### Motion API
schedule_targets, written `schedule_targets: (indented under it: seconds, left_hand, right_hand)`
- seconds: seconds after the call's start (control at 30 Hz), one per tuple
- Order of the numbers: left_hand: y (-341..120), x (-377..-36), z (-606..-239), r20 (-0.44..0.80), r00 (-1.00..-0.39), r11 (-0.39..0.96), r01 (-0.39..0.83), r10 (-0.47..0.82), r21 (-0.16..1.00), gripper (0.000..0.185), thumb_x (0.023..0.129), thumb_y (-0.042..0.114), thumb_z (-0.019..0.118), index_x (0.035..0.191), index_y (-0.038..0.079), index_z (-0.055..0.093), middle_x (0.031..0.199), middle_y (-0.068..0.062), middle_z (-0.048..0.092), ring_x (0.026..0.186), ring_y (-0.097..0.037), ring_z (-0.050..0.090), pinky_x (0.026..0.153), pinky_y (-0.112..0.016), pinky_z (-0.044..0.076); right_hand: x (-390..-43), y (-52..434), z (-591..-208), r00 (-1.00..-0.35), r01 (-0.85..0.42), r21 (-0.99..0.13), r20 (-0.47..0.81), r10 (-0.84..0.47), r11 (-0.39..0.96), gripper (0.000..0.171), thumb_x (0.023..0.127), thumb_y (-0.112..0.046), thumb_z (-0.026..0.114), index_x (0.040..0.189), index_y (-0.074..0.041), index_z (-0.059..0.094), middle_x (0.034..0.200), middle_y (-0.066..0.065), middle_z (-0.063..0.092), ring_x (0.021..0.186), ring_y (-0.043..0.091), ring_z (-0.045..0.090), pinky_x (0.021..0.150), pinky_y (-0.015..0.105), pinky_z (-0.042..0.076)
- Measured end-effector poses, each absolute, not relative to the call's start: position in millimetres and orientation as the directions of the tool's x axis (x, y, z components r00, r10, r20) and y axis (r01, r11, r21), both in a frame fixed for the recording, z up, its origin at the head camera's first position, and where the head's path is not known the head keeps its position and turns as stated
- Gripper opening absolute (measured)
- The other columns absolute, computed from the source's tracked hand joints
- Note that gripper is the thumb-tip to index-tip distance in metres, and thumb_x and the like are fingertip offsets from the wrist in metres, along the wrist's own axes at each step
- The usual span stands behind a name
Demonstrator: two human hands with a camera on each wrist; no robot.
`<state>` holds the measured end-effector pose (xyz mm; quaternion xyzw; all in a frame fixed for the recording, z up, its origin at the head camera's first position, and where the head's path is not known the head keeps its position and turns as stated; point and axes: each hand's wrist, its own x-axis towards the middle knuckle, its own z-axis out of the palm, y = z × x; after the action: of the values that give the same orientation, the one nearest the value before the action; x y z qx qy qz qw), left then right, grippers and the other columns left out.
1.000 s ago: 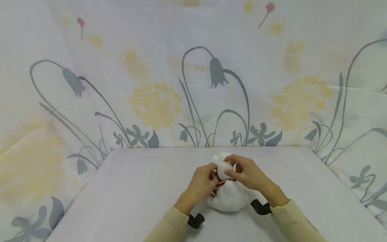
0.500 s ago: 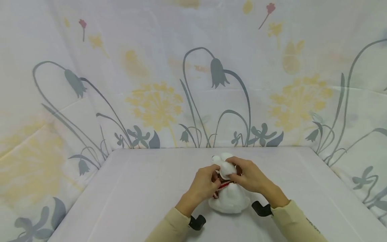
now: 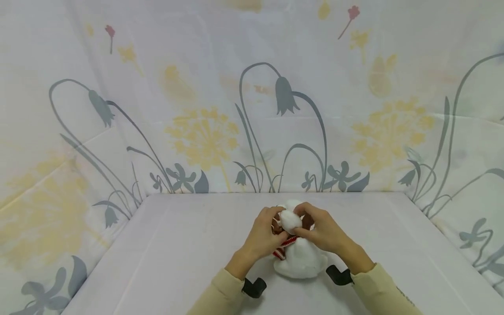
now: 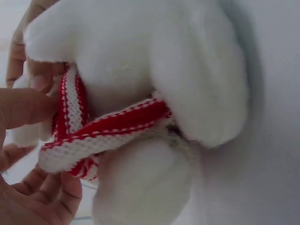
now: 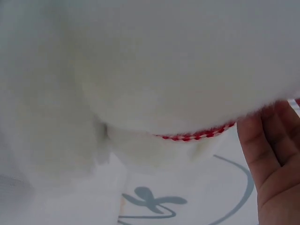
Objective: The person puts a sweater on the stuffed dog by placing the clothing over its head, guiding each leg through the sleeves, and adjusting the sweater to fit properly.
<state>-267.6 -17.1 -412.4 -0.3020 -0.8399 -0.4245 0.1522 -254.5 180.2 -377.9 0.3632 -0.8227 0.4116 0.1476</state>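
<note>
A white plush toy (image 3: 305,262) sits on the white surface, wearing a red and white knitted scarf (image 3: 289,241). With curled fingers and thumb, my left hand (image 3: 260,234) grips the left side of its rounded upper part. My right hand (image 3: 327,227) holds the same part from the right, thumb low and fingers over the top. The left wrist view shows the scarf (image 4: 112,126) crossing near my left thumb (image 4: 28,108). In the right wrist view, fur fills most of the picture, and fingers (image 5: 258,145) touch its right edge. The toy's front is mostly hidden in the head view.
The white tabletop (image 3: 189,245) spreads around the toy and meets a hanging cloth (image 3: 220,87) printed with grey and yellow flowers at the back and sides. Black wrist pieces (image 3: 254,288) stick out below the sleeves (image 3: 220,291), close to the toy's base.
My left hand has moved up slightly and now wraps the toy's upper part, after being near the scarf. The rounded part has shifted a little left; the right hand keeps its hold.
</note>
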Motion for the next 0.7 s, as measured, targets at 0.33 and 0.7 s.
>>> schedule_targets:
  seconds: [0.33,0.7]
  left_hand:
    - [-23.4,-263.1,-401.4,0.603,-0.681,0.493,0.725,0.415,0.481,0.034,0.076,0.008,0.075,0.106,0.011,0.061,0.105,-0.004,0.057,0.095,-0.017,0.054,0.077,-0.028,0.051]
    - [-42.6,-267.1,-389.3,0.505,-0.790,0.690,0.580,0.347,0.433,0.030,0.068,0.009,0.070,0.094,0.012,0.057,0.087,0.000,0.056,0.079,-0.017,0.050,0.067,-0.030,0.044]
  right_hand:
    - [-274.3,188.1,-402.9,-0.622,-0.775,-0.553,0.579,-0.527,0.307,0.032,0.080,-0.009,0.077,0.105,-0.010,0.057,0.089,0.000,0.061,0.073,0.011,0.062,0.063,0.031,0.051]
    - [-277.2,193.0,-409.1,-0.758,-0.645,-0.591,0.414,-0.504,0.485,0.016,0.085,-0.023,0.072,0.095,-0.015,0.062,0.085,-0.008,0.059,0.076,0.012,0.057,0.070,0.034,0.050]
